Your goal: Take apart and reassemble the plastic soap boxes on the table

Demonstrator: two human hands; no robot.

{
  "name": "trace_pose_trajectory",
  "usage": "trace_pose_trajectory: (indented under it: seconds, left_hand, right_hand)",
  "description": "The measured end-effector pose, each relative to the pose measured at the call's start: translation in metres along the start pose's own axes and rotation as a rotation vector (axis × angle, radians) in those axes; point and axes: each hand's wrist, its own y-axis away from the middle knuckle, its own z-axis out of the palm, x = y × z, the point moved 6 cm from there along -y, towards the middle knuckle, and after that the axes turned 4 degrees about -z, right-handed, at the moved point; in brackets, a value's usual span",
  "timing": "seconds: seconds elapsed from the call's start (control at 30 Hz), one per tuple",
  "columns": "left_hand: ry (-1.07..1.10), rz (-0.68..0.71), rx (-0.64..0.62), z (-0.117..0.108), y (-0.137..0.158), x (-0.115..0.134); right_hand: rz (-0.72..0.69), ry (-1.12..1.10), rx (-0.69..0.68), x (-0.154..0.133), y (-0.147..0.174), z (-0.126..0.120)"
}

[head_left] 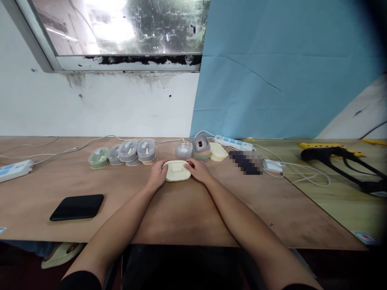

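Note:
A cream, rounded-rectangular plastic piece like a shallow lid or tray [177,170] is held low over the middle of the table, a small raised part at its centre. My left hand [157,174] grips its left end, thumb on top. On the right end my right hand [198,170] holds it the same way. The fingers underneath are hidden. Just beyond are a clear round-cornered container [184,149], a stack of grey, orange and green bowls [201,148] and a stack of cream pieces [218,152].
Several lidded boxes, among them a green one [99,157] and grey ones [128,150], stand left of my hands. A black phone [77,207] lies nearer. Power strips [233,143], cables, a white adapter [273,166] and a black frame-like object [341,165] occupy the right and back.

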Motion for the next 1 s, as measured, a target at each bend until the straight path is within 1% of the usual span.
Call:
trace_pose_trajectory:
  seconds: [0.07, 0.17, 0.23, 0.27, 0.3, 0.37, 0.43, 0.5, 0.57, 0.63, 0.67, 0.7, 0.77, 0.83, 0.9, 1.0]
  left_hand:
    - [0.028, -0.028, 0.011, -0.001, -0.001, -0.004]
    - [0.047, -0.035, 0.004, 0.000, -0.001, -0.005]
    - [0.057, -0.025, 0.005, 0.000, 0.000, -0.002]
    - [0.060, -0.017, 0.009, 0.000, 0.001, 0.000]
    - [0.062, -0.009, 0.017, -0.001, 0.002, 0.002]
    - [0.070, 0.009, 0.035, -0.003, 0.004, 0.007]
    - [0.077, 0.024, 0.060, -0.005, 0.004, 0.011]
    - [0.077, 0.034, 0.102, -0.010, 0.004, 0.012]
    - [0.062, 0.045, 0.158, -0.015, 0.003, 0.012]
    - [0.048, 0.052, 0.203, -0.020, 0.002, 0.011]
    - [0.046, 0.055, 0.215, -0.021, 0.002, 0.011]
    - [0.047, 0.059, 0.221, -0.022, 0.002, 0.011]
    - [0.053, 0.066, 0.221, -0.022, 0.002, 0.012]
    - [0.047, 0.069, 0.217, -0.022, 0.003, 0.013]
    - [0.028, 0.070, 0.214, -0.021, 0.004, 0.015]
    - [-0.014, 0.094, 0.233, -0.023, 0.005, 0.017]
  right_hand:
    - [-0.002, -0.012, 0.025, -0.001, 0.000, -0.001]
    - [-0.008, -0.024, 0.019, -0.003, 0.001, 0.002]
    - [0.004, -0.052, 0.077, -0.003, 0.000, 0.000]
    - [0.019, -0.075, 0.151, -0.002, -0.001, -0.004]
    - [0.042, -0.098, 0.260, 0.002, -0.002, -0.012]
    - [0.111, -0.130, 0.550, 0.016, 0.001, -0.035]
    - [0.204, -0.127, 0.864, 0.039, 0.011, -0.061]
    - [0.318, -0.093, 1.118, 0.069, 0.026, -0.083]
    - [0.471, -0.014, 1.247, 0.101, 0.042, -0.099]
    - [0.633, 0.041, 1.322, 0.128, 0.057, -0.109]
    - [0.687, 0.057, 1.355, 0.137, 0.063, -0.112]
    - [0.703, 0.078, 1.372, 0.142, 0.067, -0.115]
    - [0.665, 0.125, 1.374, 0.142, 0.068, -0.117]
    - [0.579, 0.176, 1.318, 0.132, 0.062, -0.117]
    - [0.515, 0.206, 1.227, 0.120, 0.053, -0.114]
    - [0.489, 0.223, 1.109, 0.107, 0.042, -0.110]
